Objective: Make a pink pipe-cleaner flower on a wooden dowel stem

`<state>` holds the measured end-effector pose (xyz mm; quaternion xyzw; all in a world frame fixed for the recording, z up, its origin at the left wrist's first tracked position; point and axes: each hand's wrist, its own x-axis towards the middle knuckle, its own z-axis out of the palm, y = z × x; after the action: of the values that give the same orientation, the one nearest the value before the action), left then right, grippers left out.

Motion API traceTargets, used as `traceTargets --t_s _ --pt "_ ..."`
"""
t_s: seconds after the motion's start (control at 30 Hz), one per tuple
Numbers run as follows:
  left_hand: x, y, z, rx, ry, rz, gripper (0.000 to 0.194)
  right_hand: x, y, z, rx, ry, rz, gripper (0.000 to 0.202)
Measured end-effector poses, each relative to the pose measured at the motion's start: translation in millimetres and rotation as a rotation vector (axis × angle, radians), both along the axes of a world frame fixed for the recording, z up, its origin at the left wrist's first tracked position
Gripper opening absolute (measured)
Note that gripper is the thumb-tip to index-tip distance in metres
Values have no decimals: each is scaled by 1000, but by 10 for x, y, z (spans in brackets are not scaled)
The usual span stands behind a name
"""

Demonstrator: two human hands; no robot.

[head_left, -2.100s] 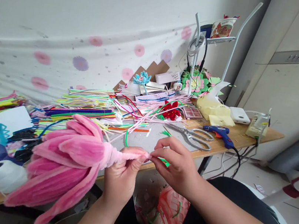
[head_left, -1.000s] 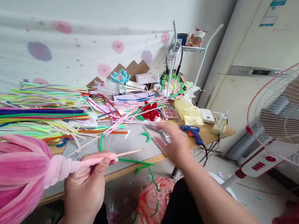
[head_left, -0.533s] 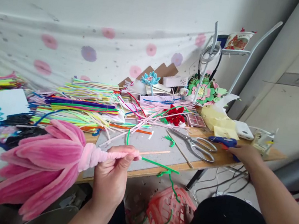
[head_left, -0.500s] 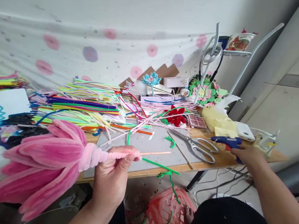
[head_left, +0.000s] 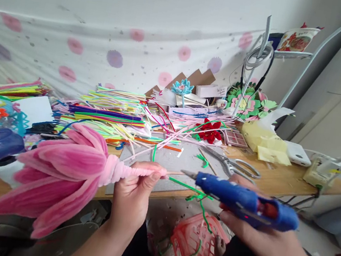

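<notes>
A large pink pipe-cleaner flower [head_left: 62,167] lies sideways, its petals toward the left. My left hand [head_left: 134,197] pinches its stem, wrapped in pale pink pipe cleaner, near the wrapping's end. Past my fingers the bare thin stick [head_left: 174,173] and a green pipe cleaner [head_left: 186,185] stick out to the right. In my right hand [head_left: 251,232] is a blue hot glue gun [head_left: 243,201], a small red light showing on its side. Its nozzle points left, by the bare stick; whether they touch I cannot tell.
Scissors [head_left: 232,163] lie on a grey mat behind the glue gun. Bundles of coloured pipe cleaners [head_left: 108,116] cover the table's back left. A red flower [head_left: 209,130], a blue flower [head_left: 182,88] and a yellow bag [head_left: 261,139] stand farther back. Below is a red plastic basket [head_left: 184,237].
My right hand has lifted the glue gun off the table's right side and brought it left to the stem. The view has swung slightly left; my left hand still holds the flower.
</notes>
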<state>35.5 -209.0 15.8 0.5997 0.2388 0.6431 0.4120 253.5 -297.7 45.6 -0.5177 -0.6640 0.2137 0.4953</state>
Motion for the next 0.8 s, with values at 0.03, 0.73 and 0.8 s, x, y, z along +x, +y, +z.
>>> traceTargets --t_s 0.03,0.73,0.8 --pt "-1 -2 -1 11 12 8 15 -40 -2 24 32 -99 66 16" --pt "69 -67 46 67 94 48 15 -42 9 -24 103 -303 164 20" --pt "71 -70 53 69 91 52 16 -43 8 -18 104 -318 176 20"
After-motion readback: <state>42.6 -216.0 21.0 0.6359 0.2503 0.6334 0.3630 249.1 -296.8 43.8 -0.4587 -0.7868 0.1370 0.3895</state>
